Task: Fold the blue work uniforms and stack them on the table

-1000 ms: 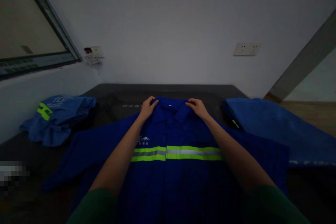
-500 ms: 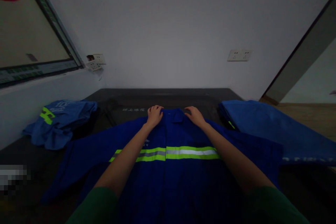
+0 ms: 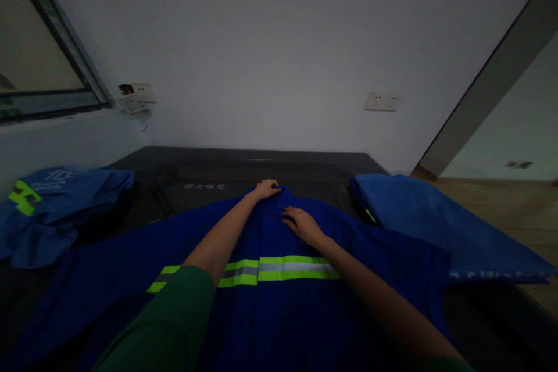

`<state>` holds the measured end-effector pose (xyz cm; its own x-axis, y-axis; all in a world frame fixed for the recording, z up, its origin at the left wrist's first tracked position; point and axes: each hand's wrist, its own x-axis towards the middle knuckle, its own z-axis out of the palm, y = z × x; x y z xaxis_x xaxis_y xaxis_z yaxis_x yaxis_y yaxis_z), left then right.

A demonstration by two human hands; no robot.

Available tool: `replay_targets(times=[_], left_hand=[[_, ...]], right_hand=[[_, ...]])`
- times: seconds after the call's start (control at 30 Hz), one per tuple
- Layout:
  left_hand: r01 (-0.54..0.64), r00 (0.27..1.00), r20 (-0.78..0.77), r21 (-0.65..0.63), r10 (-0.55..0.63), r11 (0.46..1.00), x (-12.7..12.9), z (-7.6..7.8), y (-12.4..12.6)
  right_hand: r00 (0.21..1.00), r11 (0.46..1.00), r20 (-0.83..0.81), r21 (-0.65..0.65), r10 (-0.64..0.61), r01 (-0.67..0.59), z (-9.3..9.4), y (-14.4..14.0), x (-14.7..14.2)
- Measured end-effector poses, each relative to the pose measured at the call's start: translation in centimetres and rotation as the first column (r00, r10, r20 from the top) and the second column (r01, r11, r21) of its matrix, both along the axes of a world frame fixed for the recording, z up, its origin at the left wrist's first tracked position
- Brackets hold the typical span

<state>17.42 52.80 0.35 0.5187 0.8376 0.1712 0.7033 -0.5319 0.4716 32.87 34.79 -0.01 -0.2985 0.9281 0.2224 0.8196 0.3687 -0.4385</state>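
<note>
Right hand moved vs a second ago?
Yes, toward the person: the right hand was about level with the white lettering; now it is clearly nearer the person than that lettering.

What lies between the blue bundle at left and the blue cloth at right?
In the head view, a dark blue jacket, with left hand and right hand over it.

The left hand touches the collar of a royal-blue work jacket lying front up on a dark table; the right hand, fingers parted, is just above its lime-and-silver reflective band. Lighter blue garments flank it, one rumpled, one folded.
</note>
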Motion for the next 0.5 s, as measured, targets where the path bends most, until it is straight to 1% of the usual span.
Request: replay_targets(times=[0.03, 0.1, 0.13, 0.2, 0.23, 0.3, 0.37, 0.43, 0.5], left_hand=[[0.044, 0.999, 0.014, -0.015, -0.044, 0.999, 0.0, 0.2, 0.5], [0.112, 0.993, 0.050, -0.024, -0.110, 0.993, -0.1, 0.5, 1.1], [0.131, 0.989, 0.070, -0.021, -0.129, 0.991, -0.2, 0.6, 1.3], [0.152, 0.983, 0.107, -0.011, -0.150, 0.988, -0.4, 0.7, 1.4], [0.157, 0.980, 0.123, -0.006, -0.155, 0.988, -0.5, 0.8, 1.4], [0.164, 0.975, 0.149, 0.001, -0.162, 0.986, -0.8, 0.8, 1.2], [0.165, 0.972, 0.168, 0.008, -0.164, 0.986, -1.1, 0.9, 1.0], [0.161, 0.969, 0.186, 0.020, -0.162, 0.987, -1.3, 0.9, 0.9], [0.159, 0.965, 0.207, 0.031, -0.162, 0.987, -1.5, 0.9, 0.7]], right_hand=[[0.999, 1.000, -0.025, -0.016, -0.024, 0.023, 0.3, 0.3, 0.0], [0.988, 0.989, -0.061, -0.052, -0.143, 0.139, 1.4, 1.4, -0.2], [0.971, 0.972, -0.070, -0.064, -0.229, 0.225, 2.0, 2.1, -0.5], [0.914, 0.916, -0.071, -0.072, -0.398, 0.394, 3.3, 3.9, -1.4], [0.888, 0.889, -0.062, -0.073, -0.456, 0.452, 3.8, 4.8, -2.0], [0.857, 0.855, -0.022, -0.081, -0.515, 0.512, 4.6, 6.2, -3.0], [0.840, 0.834, 0.021, -0.106, -0.542, 0.541, 4.9, 7.2, -3.6], [0.823, 0.813, 0.047, -0.130, -0.566, 0.567, 5.0, 7.5, -3.6], [0.820, 0.808, 0.072, -0.140, -0.568, 0.572, 5.0, 7.5, -3.1]])
